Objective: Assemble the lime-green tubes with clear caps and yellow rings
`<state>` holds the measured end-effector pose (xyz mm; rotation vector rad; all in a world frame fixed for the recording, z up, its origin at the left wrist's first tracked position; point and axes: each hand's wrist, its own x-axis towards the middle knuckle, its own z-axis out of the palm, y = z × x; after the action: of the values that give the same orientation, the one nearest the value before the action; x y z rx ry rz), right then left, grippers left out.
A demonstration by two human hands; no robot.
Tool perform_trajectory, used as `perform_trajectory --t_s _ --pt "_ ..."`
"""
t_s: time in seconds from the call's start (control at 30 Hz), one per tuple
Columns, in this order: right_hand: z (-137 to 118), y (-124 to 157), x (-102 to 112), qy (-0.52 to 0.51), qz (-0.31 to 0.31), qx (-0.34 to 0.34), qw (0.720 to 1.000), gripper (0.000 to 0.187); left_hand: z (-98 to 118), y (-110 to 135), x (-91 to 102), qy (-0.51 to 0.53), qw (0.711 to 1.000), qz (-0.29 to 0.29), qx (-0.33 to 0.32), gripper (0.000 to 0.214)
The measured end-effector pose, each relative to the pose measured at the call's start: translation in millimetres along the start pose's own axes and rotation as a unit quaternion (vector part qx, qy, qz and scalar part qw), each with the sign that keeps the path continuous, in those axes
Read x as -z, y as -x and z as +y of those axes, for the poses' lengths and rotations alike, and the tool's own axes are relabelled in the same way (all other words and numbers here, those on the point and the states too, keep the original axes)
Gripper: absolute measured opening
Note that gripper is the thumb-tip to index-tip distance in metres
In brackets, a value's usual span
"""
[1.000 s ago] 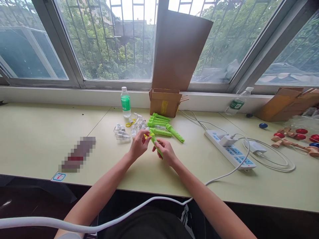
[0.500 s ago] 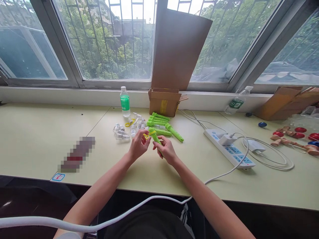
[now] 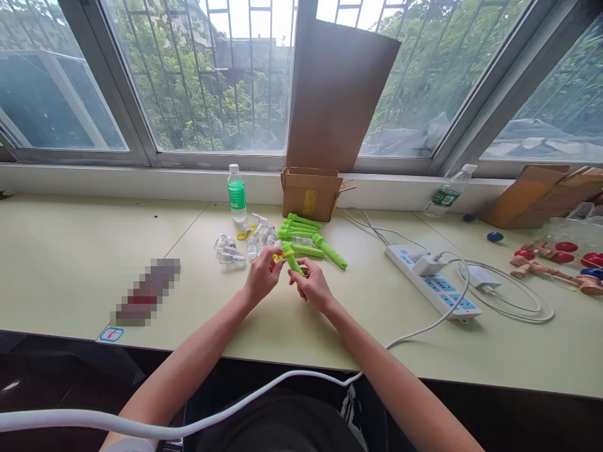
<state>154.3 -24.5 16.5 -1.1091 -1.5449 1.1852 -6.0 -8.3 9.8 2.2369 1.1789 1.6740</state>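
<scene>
A green plastic handle (image 3: 294, 263) with a ribbed, threaded head is held tilted between my hands, head up and away from me. My right hand (image 3: 315, 287) is closed round its lower part. At the head, the fingers of my left hand (image 3: 262, 276) pinch a yellow ring (image 3: 287, 253) that sits around the threads; the fingertips partly hide it. Just beyond lie several more green handles (image 3: 330, 251) in a loose pile. Left of them is a cluster of clear plastic pieces (image 3: 232, 255) with a yellow ring (image 3: 242, 236) among them.
A water bottle (image 3: 237, 194) and a small cardboard box (image 3: 311, 196) stand by the windowsill. To the right are a power strip (image 3: 433, 282) with white cables and wooden toys with red balls (image 3: 563, 257). A thick white cable (image 3: 235, 411) crosses low in front of me.
The green handle has turned slightly in my hands, its lower end now more covered by my right hand. Both hands have barely shifted.
</scene>
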Motion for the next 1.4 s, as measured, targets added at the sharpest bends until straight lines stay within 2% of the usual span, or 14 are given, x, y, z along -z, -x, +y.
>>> perform_trajectory --t_s 0.93,1.4 --pt "-1.7 0.0 0.5 0.028 -0.002 0.004 1.0 0.029 3.5 -0.1 0.8 -0.011 1.0 0.001 -0.018 0.014" --pt "-1.6 0.2 0.2 0.04 0.014 0.01 0.999 0.03 0.1 1.0 -2.2 -0.013 0.999 0.027 0.019 0.016"
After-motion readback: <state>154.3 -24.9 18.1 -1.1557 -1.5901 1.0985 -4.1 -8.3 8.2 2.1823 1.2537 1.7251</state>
